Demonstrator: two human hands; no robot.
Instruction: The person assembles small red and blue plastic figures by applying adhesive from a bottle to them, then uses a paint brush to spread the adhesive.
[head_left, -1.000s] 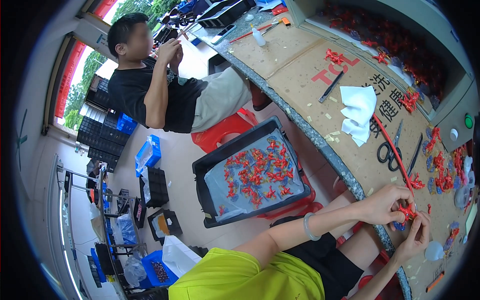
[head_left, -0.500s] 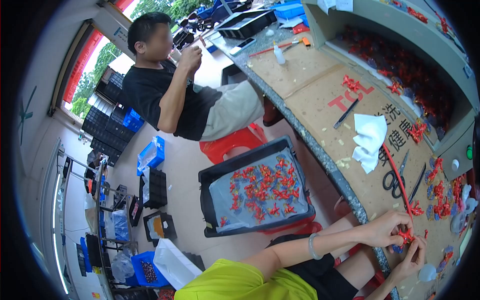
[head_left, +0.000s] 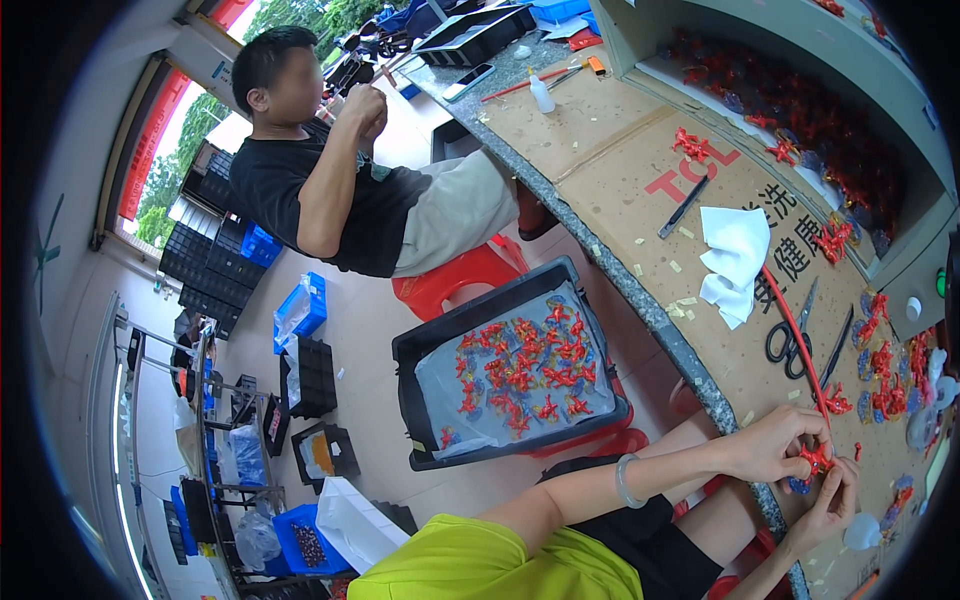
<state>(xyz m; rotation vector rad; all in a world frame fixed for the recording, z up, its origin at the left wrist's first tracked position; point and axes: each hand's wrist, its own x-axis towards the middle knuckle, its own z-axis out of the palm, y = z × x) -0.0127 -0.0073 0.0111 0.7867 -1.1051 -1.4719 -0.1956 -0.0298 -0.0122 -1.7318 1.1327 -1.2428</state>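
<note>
My left hand [head_left: 775, 445], with a pale bangle on its wrist, pinches a small red figurine [head_left: 816, 459] with a bluish clear part just over the table's near edge. From the other side the fingers of my right hand [head_left: 828, 505] close on the same figurine. A thin red rod [head_left: 795, 335] runs from beside a white cloth [head_left: 735, 262] to my left fingers; whether they hold it cannot be told. Black-handled scissors [head_left: 792, 345] and dark tweezers [head_left: 838, 345] lie beyond my hands. More red and blue figurines [head_left: 882, 375] lie to the right.
A black tray [head_left: 425, 455] of similar figurines stands left of the table. Behind it a co-worker [head_left: 310, 190] sits on a red stool [head_left: 455, 285]. Farther up the cardboard-covered table are a dark pen-like tool [head_left: 685, 207] and a white bottle [head_left: 541, 92]. A pale shelf box [head_left: 620, 45] holds many figurines.
The view has shifted slightly. Both my hands stay on the figurine, with small finger movements. The co-worker's raised hands have moved a little.
</note>
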